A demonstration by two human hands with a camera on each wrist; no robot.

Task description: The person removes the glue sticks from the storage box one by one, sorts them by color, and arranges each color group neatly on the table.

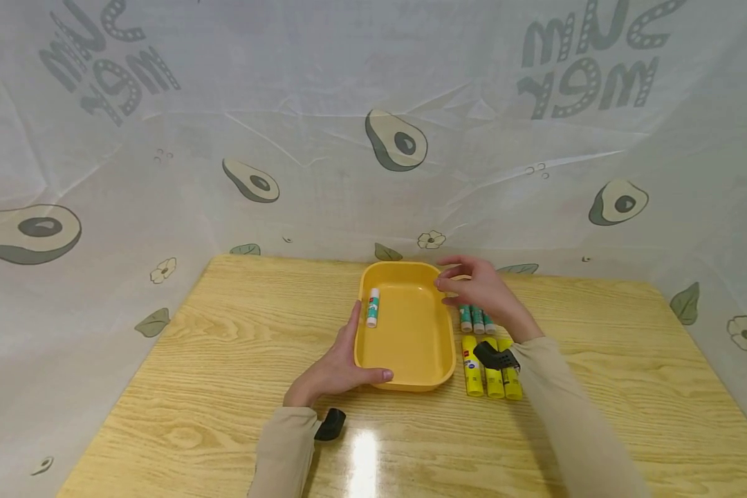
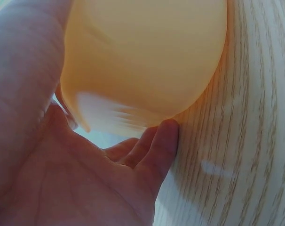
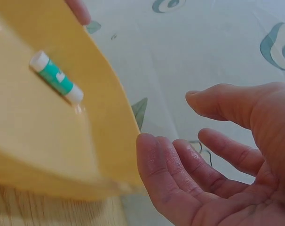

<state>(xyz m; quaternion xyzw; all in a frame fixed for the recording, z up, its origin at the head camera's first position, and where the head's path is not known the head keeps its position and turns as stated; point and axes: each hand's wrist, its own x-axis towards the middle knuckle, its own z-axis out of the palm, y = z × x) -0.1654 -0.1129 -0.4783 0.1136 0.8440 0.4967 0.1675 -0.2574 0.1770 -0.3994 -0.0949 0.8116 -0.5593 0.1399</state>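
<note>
A yellow plastic tray [image 1: 407,346] sits on the table, with one small white-and-green glue stick [image 1: 373,308] lying along its left side. My left hand [image 1: 335,368] holds the tray's near left corner, thumb at the front rim and fingers along the outer left wall. Beside the far right rim is my right hand [image 1: 481,289], its fingers loosely bent and apart with nothing between them. In the right wrist view its fingertips [image 3: 149,153] come right up to the tray's edge. Partly below that hand lie three green glue sticks [image 1: 478,319] in a row.
Three larger yellow glue sticks [image 1: 473,366] lie side by side right of the tray, partly covered by the right wrist's black strap mount [image 1: 494,356]. Behind the wooden table [image 1: 274,311] hangs a pale printed cloth [image 1: 324,173] with avocados on it.
</note>
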